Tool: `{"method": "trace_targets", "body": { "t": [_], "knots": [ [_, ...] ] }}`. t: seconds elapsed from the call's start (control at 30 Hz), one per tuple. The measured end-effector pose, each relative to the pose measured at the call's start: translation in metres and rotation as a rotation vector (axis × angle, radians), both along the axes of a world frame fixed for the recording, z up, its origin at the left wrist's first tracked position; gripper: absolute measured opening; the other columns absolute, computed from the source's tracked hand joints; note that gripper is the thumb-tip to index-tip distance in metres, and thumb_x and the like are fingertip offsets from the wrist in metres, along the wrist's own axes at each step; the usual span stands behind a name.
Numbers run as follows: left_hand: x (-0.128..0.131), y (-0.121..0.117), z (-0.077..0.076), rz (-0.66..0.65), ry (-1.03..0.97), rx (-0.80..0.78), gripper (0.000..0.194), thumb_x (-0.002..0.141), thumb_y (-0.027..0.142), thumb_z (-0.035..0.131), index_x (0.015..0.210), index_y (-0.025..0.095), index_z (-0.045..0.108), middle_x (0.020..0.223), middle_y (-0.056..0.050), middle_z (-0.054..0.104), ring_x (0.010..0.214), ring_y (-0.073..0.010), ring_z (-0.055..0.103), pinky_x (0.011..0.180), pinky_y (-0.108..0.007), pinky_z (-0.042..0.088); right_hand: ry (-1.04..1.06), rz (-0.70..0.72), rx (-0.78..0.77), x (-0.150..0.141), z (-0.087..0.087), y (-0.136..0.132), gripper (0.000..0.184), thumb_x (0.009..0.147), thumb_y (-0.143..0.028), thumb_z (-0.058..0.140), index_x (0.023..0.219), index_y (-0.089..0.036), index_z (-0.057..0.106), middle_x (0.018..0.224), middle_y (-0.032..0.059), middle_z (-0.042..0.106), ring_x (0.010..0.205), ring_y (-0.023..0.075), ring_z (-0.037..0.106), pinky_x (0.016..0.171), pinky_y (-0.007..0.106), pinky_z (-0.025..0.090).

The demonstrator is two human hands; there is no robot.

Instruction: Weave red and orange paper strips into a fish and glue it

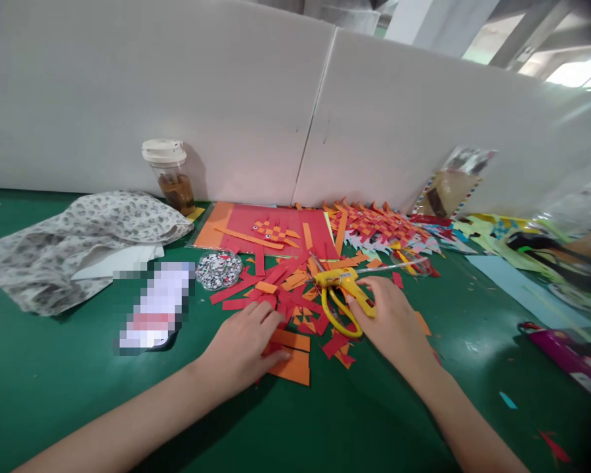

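A yellow hot glue gun (pixel 341 278) with a clear glue stick (pixel 398 265) out of its back is in my right hand (pixel 391 322), the fingers wrapped round its handle. Right beside it, yellow-handled scissors (pixel 331 320) lie among the scraps. My left hand (pixel 243 345) rests on paper pieces, its thumb apart from the bent fingers. The thumb lies on orange paper rectangles (pixel 295 368); the other fingertips reach red paper strips (pixel 288 299) and are partly hidden. Behind the heap, a small woven orange-and-red paper fish (pixel 274 232) with googly eyes lies on a red sheet (pixel 288 215).
Woven paper fish (pixel 381 220) are piled at the back right. A pack of googly eyes (pixel 219 270), a blurred phone (pixel 152 309), patterned cloth (pixel 79 243) and a drink cup (pixel 171 177) stand left. Right are blue paper (pixel 526 289) and a purple object (pixel 566 358). A white partition (pixel 226 98) rises behind.
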State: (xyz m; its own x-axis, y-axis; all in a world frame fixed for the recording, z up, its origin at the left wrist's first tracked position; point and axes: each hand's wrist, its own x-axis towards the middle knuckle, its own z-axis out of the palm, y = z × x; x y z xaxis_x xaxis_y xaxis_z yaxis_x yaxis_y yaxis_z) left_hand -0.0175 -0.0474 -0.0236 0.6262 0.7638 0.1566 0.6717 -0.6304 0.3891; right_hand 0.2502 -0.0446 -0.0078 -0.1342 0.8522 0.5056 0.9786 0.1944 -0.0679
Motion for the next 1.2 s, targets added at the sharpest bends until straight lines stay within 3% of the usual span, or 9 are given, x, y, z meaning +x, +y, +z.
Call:
{"method": "trace_targets", "body": {
  "t": [0.23, 0.47, 0.63, 0.77, 0.9, 1.07, 1.2],
  "knots": [
    [0.001, 0.004, -0.008, 0.011, 0.011, -0.105, 0.022, 0.084, 0.040, 0.051, 0.097, 0.021, 0.055, 0.096, -0.004, 0.060, 0.086, -0.0216, 0.060, 0.068, -0.033, 0.052, 0.110, -0.188, -0.109, 0.005, -0.021, 0.013, 0.039, 0.077, -0.048, 0.055, 0.104, -0.021, 0.048, 0.090, 0.0087, 0.066, 0.079, 0.0274, 0.063, 0.057, 0.034, 0.048],
    [-0.003, 0.011, -0.012, -0.030, -0.027, -0.090, 0.020, 0.092, 0.032, 0.040, 0.098, 0.021, 0.055, 0.094, -0.005, 0.062, 0.088, -0.0203, 0.061, 0.069, -0.032, 0.050, 0.344, -0.168, 0.072, 0.002, -0.023, 0.008, 0.044, 0.072, -0.044, 0.063, 0.106, -0.021, 0.048, 0.096, 0.0087, 0.066, 0.083, 0.0251, 0.065, 0.065, 0.034, 0.052],
    [-0.007, 0.014, -0.012, -0.009, -0.081, -0.095, 0.017, 0.091, 0.023, 0.035, 0.088, 0.018, 0.050, 0.083, -0.005, 0.061, 0.072, -0.0180, 0.060, 0.060, -0.029, 0.046, 0.459, -0.033, 0.166, -0.002, -0.021, -0.006, 0.043, 0.070, -0.038, 0.068, 0.106, -0.021, 0.049, 0.097, 0.0074, 0.062, 0.084, 0.0225, 0.064, 0.073, 0.035, 0.054],
    [-0.009, 0.013, -0.012, 0.057, -0.180, -0.224, 0.003, 0.085, 0.022, 0.042, 0.086, 0.020, 0.044, 0.068, 0.001, 0.057, 0.057, -0.0141, 0.055, 0.049, -0.024, 0.037, 0.308, 0.150, 0.161, -0.007, -0.026, -0.016, 0.038, 0.072, -0.030, 0.068, 0.104, -0.021, 0.048, 0.097, 0.0080, 0.063, 0.085, 0.0215, 0.065, 0.072, 0.033, 0.054],
    [-0.010, 0.013, -0.014, 0.088, -0.244, -0.311, 0.004, 0.083, 0.021, 0.043, 0.086, 0.021, 0.040, 0.058, 0.005, 0.052, 0.050, -0.0118, 0.051, 0.046, -0.023, 0.031, 0.177, 0.324, 0.195, -0.012, -0.030, -0.018, 0.028, 0.076, -0.022, 0.065, 0.096, -0.020, 0.046, 0.093, 0.0094, 0.065, 0.086, 0.0212, 0.066, 0.071, 0.031, 0.055],
    [-0.010, 0.012, -0.012, 0.106, -0.254, -0.337, 0.012, 0.083, 0.024, 0.043, 0.095, 0.021, 0.041, 0.054, 0.007, 0.048, 0.047, -0.0125, 0.049, 0.045, -0.023, 0.029, 0.136, 0.366, 0.195, -0.015, -0.027, -0.016, 0.020, 0.078, -0.019, 0.062, 0.088, -0.021, 0.045, 0.090, 0.0096, 0.065, 0.083, 0.0207, 0.067, 0.069, 0.032, 0.056],
    [-0.010, 0.010, -0.009, 0.091, -0.238, -0.283, 0.030, 0.084, 0.021, 0.040, 0.114, 0.021, 0.039, 0.052, 0.008, 0.044, 0.046, -0.0137, 0.047, 0.046, -0.023, 0.030, 0.125, 0.377, 0.213, -0.014, -0.026, -0.016, 0.018, 0.078, -0.016, 0.061, 0.082, -0.022, 0.044, 0.088, 0.0082, 0.066, 0.082, 0.0198, 0.067, 0.069, 0.031, 0.055]
  ]
}}
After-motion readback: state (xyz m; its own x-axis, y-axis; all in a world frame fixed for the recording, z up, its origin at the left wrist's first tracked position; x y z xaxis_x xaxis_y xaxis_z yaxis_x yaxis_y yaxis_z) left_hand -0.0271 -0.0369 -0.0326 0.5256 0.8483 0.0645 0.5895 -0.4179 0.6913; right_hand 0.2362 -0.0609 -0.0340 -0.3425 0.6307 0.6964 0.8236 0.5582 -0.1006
